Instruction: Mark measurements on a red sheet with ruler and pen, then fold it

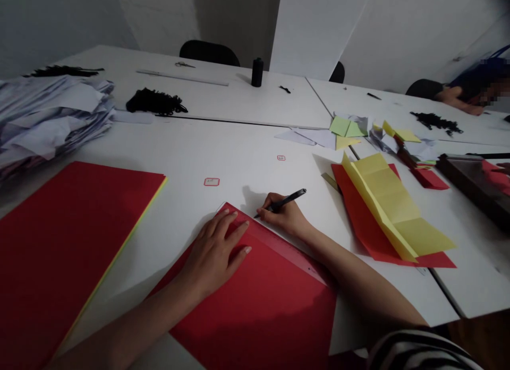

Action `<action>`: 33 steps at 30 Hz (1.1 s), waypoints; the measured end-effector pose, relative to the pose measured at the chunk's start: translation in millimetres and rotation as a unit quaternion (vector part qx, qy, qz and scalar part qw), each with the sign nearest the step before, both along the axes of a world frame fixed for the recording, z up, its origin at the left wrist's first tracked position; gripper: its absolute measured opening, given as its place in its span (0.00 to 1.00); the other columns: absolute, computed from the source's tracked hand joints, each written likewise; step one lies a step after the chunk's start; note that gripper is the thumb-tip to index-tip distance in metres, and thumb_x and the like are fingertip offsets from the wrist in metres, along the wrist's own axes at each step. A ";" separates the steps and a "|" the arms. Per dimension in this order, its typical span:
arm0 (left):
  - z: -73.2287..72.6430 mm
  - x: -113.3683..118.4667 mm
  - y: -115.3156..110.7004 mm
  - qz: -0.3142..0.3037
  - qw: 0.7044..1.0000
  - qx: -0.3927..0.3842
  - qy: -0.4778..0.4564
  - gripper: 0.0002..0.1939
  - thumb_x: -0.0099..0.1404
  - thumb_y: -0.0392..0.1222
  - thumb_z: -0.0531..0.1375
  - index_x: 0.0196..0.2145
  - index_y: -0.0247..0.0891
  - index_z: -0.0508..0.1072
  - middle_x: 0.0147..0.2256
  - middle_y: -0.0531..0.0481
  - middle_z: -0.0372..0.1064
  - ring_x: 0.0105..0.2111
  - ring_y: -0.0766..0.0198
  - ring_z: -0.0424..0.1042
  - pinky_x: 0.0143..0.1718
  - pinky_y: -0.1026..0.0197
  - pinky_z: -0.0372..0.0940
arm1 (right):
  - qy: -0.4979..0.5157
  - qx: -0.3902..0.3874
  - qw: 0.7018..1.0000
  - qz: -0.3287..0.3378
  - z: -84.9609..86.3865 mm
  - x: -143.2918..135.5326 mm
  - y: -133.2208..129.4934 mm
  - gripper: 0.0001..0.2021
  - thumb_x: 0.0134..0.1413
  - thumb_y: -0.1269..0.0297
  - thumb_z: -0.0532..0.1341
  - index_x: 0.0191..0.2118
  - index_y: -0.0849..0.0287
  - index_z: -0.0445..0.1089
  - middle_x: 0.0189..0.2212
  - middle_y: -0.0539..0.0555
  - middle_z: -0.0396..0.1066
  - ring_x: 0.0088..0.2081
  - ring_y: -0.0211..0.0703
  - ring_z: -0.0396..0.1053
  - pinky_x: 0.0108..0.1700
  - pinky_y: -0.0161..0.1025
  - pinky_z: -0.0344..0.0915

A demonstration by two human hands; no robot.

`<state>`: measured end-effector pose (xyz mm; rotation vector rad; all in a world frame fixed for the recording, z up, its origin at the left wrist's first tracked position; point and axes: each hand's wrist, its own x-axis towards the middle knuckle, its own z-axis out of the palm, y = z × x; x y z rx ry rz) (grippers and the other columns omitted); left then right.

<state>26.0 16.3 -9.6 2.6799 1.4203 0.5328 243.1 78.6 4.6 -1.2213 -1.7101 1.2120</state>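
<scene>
A sheet of red paper (274,306) lies at an angle on the table in front of me. Along its upper right edge runs a clear strip (285,249) that looks like a see-through ruler. My left hand (215,248) is flat with fingers spread, pressing on the strip's far end and the paper. In my right hand (285,216) is a black pen (290,199), its tip down by the paper's edge, close to the left fingertips.
To the left lie a stack of red paper (79,232) and piled white sheets (51,115). Folded yellow paper (390,200) rests on red sheets at right. Black cord bundles (153,101), a black spool (257,72) and a long ruler (183,77) sit farther back. Another person's arm (458,100) shows far right.
</scene>
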 end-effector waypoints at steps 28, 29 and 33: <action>4.6 2.6 1.6 0.001 1.000 -0.015 -0.011 0.22 0.69 0.49 0.52 0.57 0.39 0.65 0.58 0.38 0.57 0.61 0.44 0.54 0.57 0.40 0.58 | -0.015 0.003 1.000 0.013 0.2 0.2 0.5 0.09 0.51 0.59 0.61 0.27 0.57 0.63 0.20 0.46 0.60 0.24 0.34 0.55 0.25 0.34 0.51; 4.9 2.8 1.8 0.000 1.000 -0.016 -0.010 0.22 0.68 0.49 0.52 0.57 0.39 0.66 0.58 0.38 0.57 0.61 0.44 0.54 0.57 0.41 0.58 | -0.013 0.006 1.000 0.013 0.4 0.5 0.6 0.09 0.51 0.59 0.61 0.26 0.57 0.63 0.20 0.46 0.60 0.24 0.33 0.55 0.25 0.34 0.51; 5.9 2.9 2.3 -0.003 1.000 -0.019 -0.005 0.22 0.68 0.49 0.53 0.57 0.39 0.66 0.58 0.38 0.57 0.60 0.44 0.55 0.57 0.41 0.58 | -0.009 0.010 1.000 0.015 0.3 1.0 0.4 0.10 0.51 0.59 0.61 0.26 0.57 0.63 0.20 0.45 0.60 0.24 0.33 0.54 0.25 0.34 0.51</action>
